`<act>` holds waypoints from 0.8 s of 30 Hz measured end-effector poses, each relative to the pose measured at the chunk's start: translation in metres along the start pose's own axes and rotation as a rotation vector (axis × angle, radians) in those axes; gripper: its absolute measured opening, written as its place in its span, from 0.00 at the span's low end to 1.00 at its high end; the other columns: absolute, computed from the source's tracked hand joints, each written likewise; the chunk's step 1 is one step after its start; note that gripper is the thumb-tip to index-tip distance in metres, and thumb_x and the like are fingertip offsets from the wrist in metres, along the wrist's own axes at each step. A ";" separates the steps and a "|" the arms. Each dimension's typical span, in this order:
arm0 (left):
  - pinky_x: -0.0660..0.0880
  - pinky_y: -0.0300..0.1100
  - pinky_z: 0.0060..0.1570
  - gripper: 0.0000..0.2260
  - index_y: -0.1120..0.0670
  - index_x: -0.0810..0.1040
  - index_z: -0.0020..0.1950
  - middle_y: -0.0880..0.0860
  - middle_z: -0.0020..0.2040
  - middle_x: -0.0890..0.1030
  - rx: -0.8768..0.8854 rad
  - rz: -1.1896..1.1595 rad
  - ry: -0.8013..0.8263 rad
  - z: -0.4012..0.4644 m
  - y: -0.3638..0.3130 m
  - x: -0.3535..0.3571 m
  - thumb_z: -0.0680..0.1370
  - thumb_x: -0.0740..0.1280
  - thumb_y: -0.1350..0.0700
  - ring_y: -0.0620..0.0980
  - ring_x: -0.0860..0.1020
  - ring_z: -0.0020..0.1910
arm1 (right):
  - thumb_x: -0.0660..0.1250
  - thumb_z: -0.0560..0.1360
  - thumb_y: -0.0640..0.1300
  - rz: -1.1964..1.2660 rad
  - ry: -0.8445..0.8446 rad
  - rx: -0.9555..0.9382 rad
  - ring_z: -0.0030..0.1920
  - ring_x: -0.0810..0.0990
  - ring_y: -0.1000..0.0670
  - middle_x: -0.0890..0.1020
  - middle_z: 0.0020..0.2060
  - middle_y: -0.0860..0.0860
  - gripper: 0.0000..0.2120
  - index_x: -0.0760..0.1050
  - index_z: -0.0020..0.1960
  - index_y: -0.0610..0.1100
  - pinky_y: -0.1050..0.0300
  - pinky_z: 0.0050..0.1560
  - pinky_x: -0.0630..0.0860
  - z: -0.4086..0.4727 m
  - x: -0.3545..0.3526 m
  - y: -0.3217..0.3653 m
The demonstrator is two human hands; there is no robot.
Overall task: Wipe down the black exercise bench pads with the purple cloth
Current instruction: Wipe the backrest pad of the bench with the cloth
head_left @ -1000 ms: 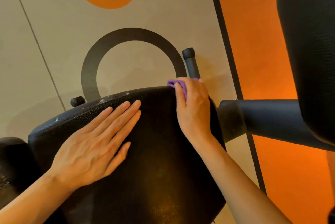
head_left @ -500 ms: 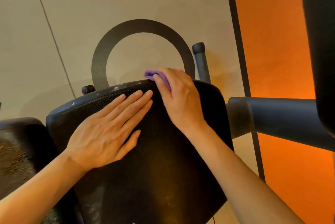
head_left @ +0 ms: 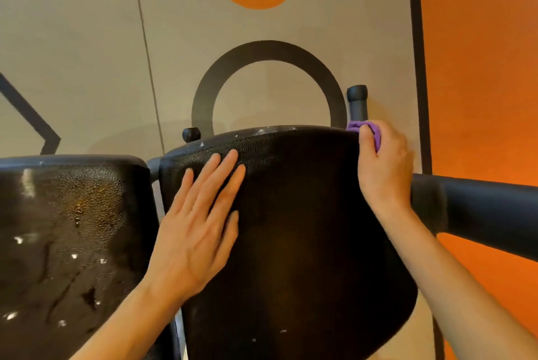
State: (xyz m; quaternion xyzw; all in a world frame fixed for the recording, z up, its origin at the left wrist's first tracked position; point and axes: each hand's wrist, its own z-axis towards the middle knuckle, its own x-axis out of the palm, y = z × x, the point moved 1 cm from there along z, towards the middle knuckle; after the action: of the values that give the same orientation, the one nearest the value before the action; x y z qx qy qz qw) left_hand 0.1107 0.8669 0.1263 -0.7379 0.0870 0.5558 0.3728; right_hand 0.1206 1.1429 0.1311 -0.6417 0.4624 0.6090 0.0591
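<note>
Item: purple cloth (head_left: 367,131), small and bunched, pinched in the right hand (head_left: 383,164) at the upper right corner of the nearer bench pad (head_left: 305,228); only a fold shows past the curled fingers. Likely light, soft and limp, conforming readily to the pad's rounded rim; best held as a wad in the palm so a flat face meets the surface. Left hand (head_left: 201,231): fingers straight and together, laid flat on the same pad's upper left area, holding nothing, apparently steadying it. Pad surface: black, pebbled, faintly glossy, probably firm padding under a vinyl-like skin with some drag on a cloth; pale specks along its top edge. Second pad (head_left: 72,243), to the left: same black texture, wet-looking sheen, scattered white flecks and scuffs, judged still to need wiping. Fittings: a black padded roller (head_left: 480,208) projecting at right, a black post (head_left: 357,101) behind the cloth, a small black knob (head_left: 191,134). Room: beige floor (head_left: 87,53) with an orange disc, a dark ring, dark lines and an orange zone at right.
</note>
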 end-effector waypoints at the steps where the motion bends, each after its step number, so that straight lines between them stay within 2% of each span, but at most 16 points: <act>1: 0.42 0.47 0.79 0.27 0.55 0.57 0.79 0.54 0.80 0.54 -0.093 -0.019 -0.019 -0.009 -0.003 0.003 0.80 0.56 0.52 0.51 0.50 0.80 | 0.56 0.82 0.47 -0.005 -0.032 -0.019 0.55 0.74 0.52 0.77 0.48 0.54 0.09 0.75 0.53 0.50 0.53 0.60 0.74 -0.007 0.014 0.018; 3: 0.41 0.45 0.79 0.28 0.56 0.54 0.79 0.53 0.81 0.52 -0.206 -0.003 -0.045 -0.016 -0.009 0.011 0.80 0.55 0.51 0.50 0.46 0.81 | 0.56 0.81 0.47 0.022 -0.011 -0.206 0.52 0.70 0.58 0.75 0.46 0.55 0.11 0.76 0.53 0.46 0.51 0.64 0.71 -0.025 0.043 0.061; 4: 0.40 0.45 0.79 0.29 0.55 0.53 0.80 0.53 0.81 0.51 -0.231 0.022 -0.056 -0.015 -0.011 0.015 0.80 0.55 0.50 0.49 0.45 0.81 | 0.56 0.81 0.47 0.029 0.050 -0.339 0.52 0.69 0.60 0.76 0.47 0.55 0.12 0.76 0.54 0.45 0.52 0.66 0.69 -0.033 0.053 0.075; 6: 0.41 0.46 0.79 0.29 0.55 0.52 0.80 0.52 0.81 0.51 -0.239 0.054 -0.061 -0.012 -0.011 0.018 0.80 0.55 0.50 0.49 0.45 0.81 | 0.57 0.81 0.48 -0.014 0.169 -0.526 0.54 0.72 0.59 0.79 0.51 0.53 0.13 0.76 0.58 0.45 0.58 0.65 0.68 -0.030 0.050 0.073; 7: 0.41 0.46 0.79 0.30 0.54 0.52 0.80 0.53 0.81 0.51 -0.238 0.060 -0.054 -0.012 -0.010 0.018 0.80 0.55 0.49 0.49 0.45 0.80 | 0.56 0.82 0.49 -0.039 0.193 -0.538 0.54 0.73 0.58 0.79 0.52 0.54 0.14 0.76 0.60 0.46 0.60 0.62 0.69 -0.022 0.041 0.062; 10: 0.41 0.46 0.79 0.30 0.54 0.52 0.80 0.53 0.81 0.51 -0.242 0.058 -0.033 -0.013 -0.008 0.019 0.79 0.56 0.49 0.49 0.45 0.80 | 0.55 0.82 0.49 -0.007 0.062 -0.255 0.53 0.73 0.57 0.78 0.51 0.54 0.11 0.75 0.58 0.51 0.58 0.59 0.72 -0.010 0.014 0.029; 12: 0.41 0.46 0.79 0.31 0.54 0.52 0.80 0.53 0.81 0.50 -0.240 0.074 -0.031 -0.014 -0.008 0.019 0.79 0.57 0.49 0.49 0.45 0.80 | 0.55 0.82 0.47 0.006 -0.007 -0.180 0.52 0.72 0.55 0.77 0.48 0.53 0.10 0.75 0.53 0.49 0.53 0.61 0.73 -0.020 0.031 0.047; 15: 0.42 0.46 0.79 0.31 0.55 0.52 0.80 0.52 0.81 0.49 -0.231 0.090 -0.036 -0.014 -0.007 0.019 0.79 0.58 0.49 0.49 0.45 0.80 | 0.55 0.81 0.47 -0.025 0.070 -0.453 0.51 0.72 0.55 0.78 0.46 0.52 0.12 0.76 0.53 0.45 0.53 0.61 0.72 -0.046 0.069 0.098; 17: 0.42 0.46 0.79 0.31 0.55 0.52 0.80 0.52 0.81 0.49 -0.224 0.085 -0.048 -0.015 -0.007 0.019 0.79 0.58 0.50 0.49 0.45 0.80 | 0.55 0.82 0.48 -0.048 0.200 -0.621 0.53 0.74 0.54 0.80 0.50 0.51 0.13 0.76 0.58 0.45 0.57 0.60 0.70 -0.039 0.063 0.092; 18: 0.42 0.46 0.79 0.31 0.55 0.52 0.80 0.52 0.81 0.49 -0.224 0.076 -0.056 -0.015 -0.007 0.019 0.79 0.58 0.50 0.49 0.45 0.80 | 0.55 0.82 0.49 -0.057 0.228 -0.618 0.54 0.74 0.55 0.80 0.52 0.51 0.14 0.76 0.60 0.46 0.58 0.60 0.70 -0.028 0.053 0.075; 20: 0.43 0.46 0.79 0.30 0.55 0.53 0.80 0.52 0.81 0.49 -0.221 0.059 -0.079 -0.015 -0.006 0.020 0.79 0.58 0.50 0.48 0.45 0.80 | 0.54 0.82 0.51 -0.022 0.188 -0.392 0.56 0.75 0.55 0.79 0.54 0.52 0.15 0.75 0.61 0.49 0.60 0.60 0.72 -0.008 0.025 0.039; 22: 0.43 0.46 0.79 0.30 0.55 0.54 0.80 0.52 0.80 0.49 -0.225 0.063 -0.092 -0.015 -0.007 0.021 0.79 0.58 0.50 0.49 0.45 0.80 | 0.54 0.83 0.49 -0.009 0.027 -0.179 0.55 0.75 0.55 0.78 0.52 0.53 0.14 0.76 0.59 0.48 0.59 0.61 0.73 -0.011 0.017 0.025; 24: 0.43 0.47 0.79 0.30 0.55 0.54 0.80 0.52 0.80 0.50 -0.226 0.070 -0.103 -0.016 -0.007 0.022 0.79 0.58 0.50 0.49 0.45 0.80 | 0.57 0.82 0.45 0.024 -0.023 -0.215 0.54 0.73 0.57 0.76 0.49 0.55 0.12 0.77 0.57 0.44 0.49 0.64 0.72 -0.032 0.042 0.056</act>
State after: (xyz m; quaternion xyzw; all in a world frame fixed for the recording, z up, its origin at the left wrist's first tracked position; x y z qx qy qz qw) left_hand 0.1346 0.8682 0.1121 -0.7424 0.0302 0.6117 0.2715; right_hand 0.0993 1.0693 0.1314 -0.6316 0.4013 0.6632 -0.0123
